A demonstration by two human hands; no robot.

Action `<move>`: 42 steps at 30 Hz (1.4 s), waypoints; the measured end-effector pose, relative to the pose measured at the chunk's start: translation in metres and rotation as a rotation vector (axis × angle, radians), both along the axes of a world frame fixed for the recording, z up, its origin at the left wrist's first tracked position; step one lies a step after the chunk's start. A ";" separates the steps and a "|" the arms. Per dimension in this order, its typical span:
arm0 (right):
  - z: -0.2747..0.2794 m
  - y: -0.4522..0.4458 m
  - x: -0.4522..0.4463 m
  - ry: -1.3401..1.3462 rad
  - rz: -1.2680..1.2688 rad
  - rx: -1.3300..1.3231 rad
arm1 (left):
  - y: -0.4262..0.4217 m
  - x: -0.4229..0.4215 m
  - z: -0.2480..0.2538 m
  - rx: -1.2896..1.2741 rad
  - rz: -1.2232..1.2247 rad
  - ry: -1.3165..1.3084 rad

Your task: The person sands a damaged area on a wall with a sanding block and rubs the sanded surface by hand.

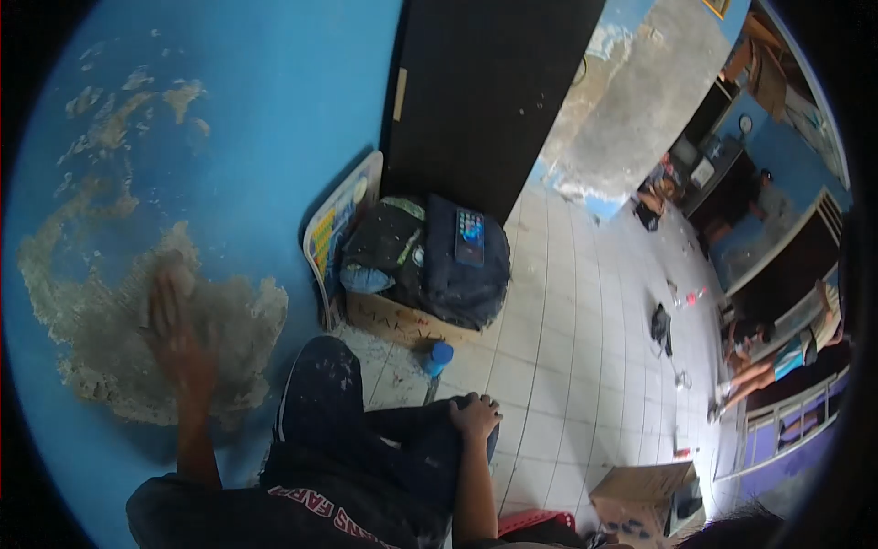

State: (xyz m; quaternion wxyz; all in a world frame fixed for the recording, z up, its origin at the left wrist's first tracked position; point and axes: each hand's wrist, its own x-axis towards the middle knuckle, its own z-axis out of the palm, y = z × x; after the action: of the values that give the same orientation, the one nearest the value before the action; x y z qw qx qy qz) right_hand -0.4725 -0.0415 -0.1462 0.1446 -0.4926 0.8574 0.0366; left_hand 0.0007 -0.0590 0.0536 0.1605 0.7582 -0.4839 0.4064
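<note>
My left hand is pressed flat on the bare grey patch of the blue wall, blurred by motion. Under and beyond its fingertips is a small brownish piece, too smeared to name. Flaked paint and pale scraped marks spread above the patch. My right hand rests on my dark-trousered knee, fingers loosely apart and nothing in them. A blue-capped container stands on the floor just beyond that knee.
A cardboard box holds dark bags with a phone on top, beside a folded patterned board. A dark panel stands behind. Another open box sits at lower right. Several people are farther off on the tiled floor.
</note>
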 end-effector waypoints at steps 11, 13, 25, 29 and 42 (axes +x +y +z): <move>-0.025 -0.051 -0.022 0.064 0.091 0.363 | 0.011 0.003 0.039 -0.287 -0.076 0.024; -0.027 -0.046 -0.025 0.061 0.122 0.301 | 0.005 0.011 -0.014 -0.110 -0.054 0.072; -0.032 -0.032 -0.034 -0.096 0.137 0.037 | 0.014 -0.005 0.030 -0.085 -0.094 0.231; -0.023 -0.033 -0.029 -0.069 0.138 0.043 | 0.017 -0.004 -0.005 0.224 -0.225 0.338; -0.026 -0.034 -0.028 -0.064 0.130 0.044 | 0.020 0.007 -0.013 0.053 -0.020 0.151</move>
State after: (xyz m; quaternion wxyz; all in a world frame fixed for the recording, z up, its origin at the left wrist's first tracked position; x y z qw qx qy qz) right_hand -0.5008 -0.0755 -0.1718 0.1803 -0.5448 0.8175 0.0490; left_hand 0.0079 -0.0390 0.0403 0.1803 0.7860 -0.4885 0.3334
